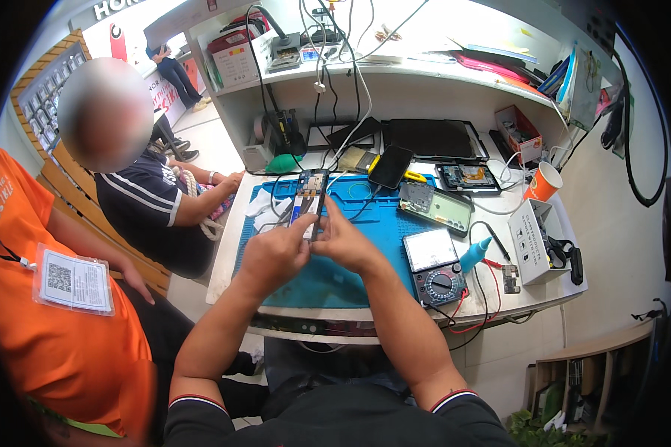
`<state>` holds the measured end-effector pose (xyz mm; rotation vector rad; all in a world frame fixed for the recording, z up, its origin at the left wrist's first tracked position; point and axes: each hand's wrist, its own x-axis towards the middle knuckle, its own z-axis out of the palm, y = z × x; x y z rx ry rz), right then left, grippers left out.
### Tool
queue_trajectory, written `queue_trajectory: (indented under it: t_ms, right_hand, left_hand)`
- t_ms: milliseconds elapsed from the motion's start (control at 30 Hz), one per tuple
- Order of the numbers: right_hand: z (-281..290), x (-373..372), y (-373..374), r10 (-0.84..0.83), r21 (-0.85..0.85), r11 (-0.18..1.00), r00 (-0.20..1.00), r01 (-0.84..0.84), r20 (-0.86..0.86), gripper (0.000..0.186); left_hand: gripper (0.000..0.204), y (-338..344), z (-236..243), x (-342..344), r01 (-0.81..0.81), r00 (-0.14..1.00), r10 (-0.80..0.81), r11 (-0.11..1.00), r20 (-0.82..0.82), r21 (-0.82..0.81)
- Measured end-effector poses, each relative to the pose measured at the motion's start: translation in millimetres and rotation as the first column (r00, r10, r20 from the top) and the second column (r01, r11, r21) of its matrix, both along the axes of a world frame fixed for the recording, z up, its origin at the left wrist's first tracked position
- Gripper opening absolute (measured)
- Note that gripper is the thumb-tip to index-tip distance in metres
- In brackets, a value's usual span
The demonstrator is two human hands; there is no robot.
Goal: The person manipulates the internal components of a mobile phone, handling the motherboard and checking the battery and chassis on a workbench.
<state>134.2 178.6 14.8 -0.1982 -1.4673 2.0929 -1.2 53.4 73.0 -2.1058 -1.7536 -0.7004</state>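
An opened phone (309, 197) with its back cover off stands upright above the blue work mat (380, 223), its circuit boards showing. My left hand (276, 252) grips the phone's lower left side. My right hand (344, 240) holds its lower right edge, fingers curled against the frame. A white cable runs from the phone's top toward the shelf. Both forearms come in from the lower edge of the head view.
A multimeter (434, 267) with red and black leads lies at the mat's right. Behind it are a dismantled phone (434, 205), a black phone (391, 166), a tablet (434, 139), an orange cup (544, 182) and a white box (538, 240). Two people sit at the left.
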Motion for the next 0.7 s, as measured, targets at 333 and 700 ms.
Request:
queue_trajectory:
  t_ms: [333,700]
  right_hand:
    - [5,3,0,0.006,-0.114,0.993,1.000,-0.008,-0.016,0.105]
    - [6,2,-2,0.025,-0.152,0.988,0.995,-0.040,-0.097,0.112]
  left_hand:
    - [0.047,-3,4,-2,0.068,0.997,-0.070,0.994,0.020,0.081]
    - [0.049,-6,17,-16,0.062,0.915,-0.156,0.966,0.372,0.252]
